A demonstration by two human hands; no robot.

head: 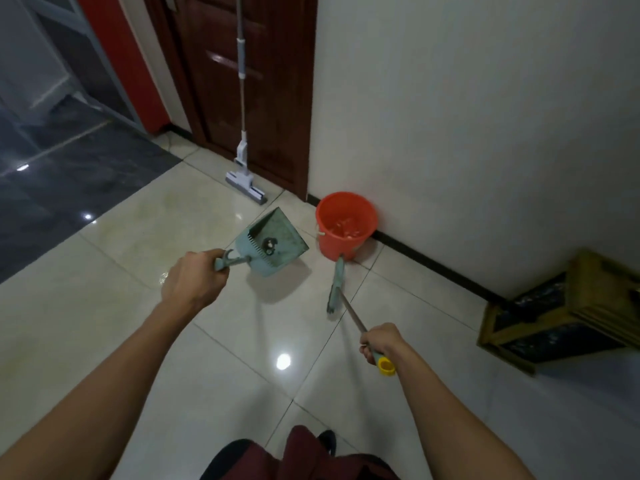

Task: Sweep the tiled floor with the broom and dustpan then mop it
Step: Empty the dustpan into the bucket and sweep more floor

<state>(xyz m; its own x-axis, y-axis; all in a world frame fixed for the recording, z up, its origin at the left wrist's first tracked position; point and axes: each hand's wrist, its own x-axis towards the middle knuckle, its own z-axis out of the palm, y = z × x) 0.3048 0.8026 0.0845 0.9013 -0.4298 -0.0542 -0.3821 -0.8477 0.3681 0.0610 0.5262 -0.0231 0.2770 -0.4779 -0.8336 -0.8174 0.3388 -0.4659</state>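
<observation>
My left hand point(195, 277) grips the handle of a pale green dustpan point(273, 244), held above the glossy cream tiled floor point(104, 306) with its tray open toward me and a small dark bit of debris inside. My right hand point(379, 342) is closed on the metal handle of a broom point(335, 285) near its yellow end cap. The green broom head hangs just in front of an orange bucket point(344, 225). A white sponge mop point(244, 161) leans upright against the dark wooden door point(270, 81) beyond the dustpan.
The white wall point(485, 116) with a black skirting runs along the right. A framed picture point(561, 313) leans on the floor against it at the right edge. Dark grey tiles point(62, 188) and a red pillar lie at the far left. My legs show at the bottom.
</observation>
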